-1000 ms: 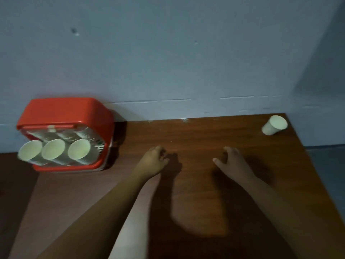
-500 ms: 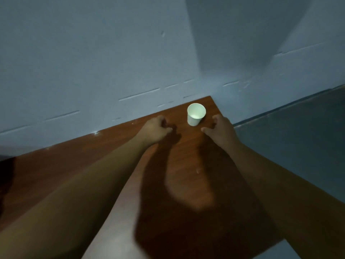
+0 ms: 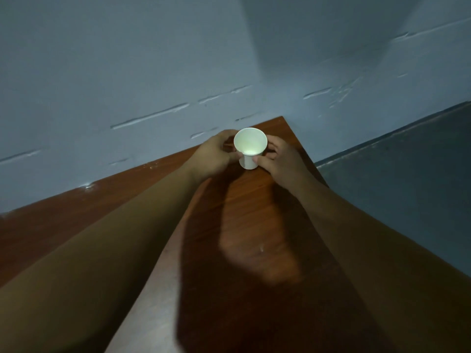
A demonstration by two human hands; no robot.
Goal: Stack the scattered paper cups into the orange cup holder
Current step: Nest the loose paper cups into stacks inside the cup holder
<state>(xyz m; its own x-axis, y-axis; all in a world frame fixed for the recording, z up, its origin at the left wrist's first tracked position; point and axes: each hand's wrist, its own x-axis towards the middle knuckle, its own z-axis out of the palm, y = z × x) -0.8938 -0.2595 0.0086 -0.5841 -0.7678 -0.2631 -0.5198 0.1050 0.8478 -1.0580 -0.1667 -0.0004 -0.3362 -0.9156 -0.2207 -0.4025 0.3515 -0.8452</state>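
A white paper cup (image 3: 249,146) stands upright, mouth up, near the far right corner of the brown wooden table (image 3: 244,225). My left hand (image 3: 214,156) wraps its left side and my right hand (image 3: 277,161) its right side, fingers and thumbs pressed on the cup's lower wall. Whether its base rests on the wood or is slightly raised is unclear. The orange cup holder is out of view.
A blue-grey wall (image 3: 127,72) runs right behind the table's far edge. The table's right edge (image 3: 316,169) lies just beyond my right hand, with dark floor (image 3: 407,174) below it. My forearms cast broad shadows over the wood.
The view has swung right, so the orange holder has left the frame. Both hands have reached forward and closed around the cup, which stood untouched between them half a second ago.
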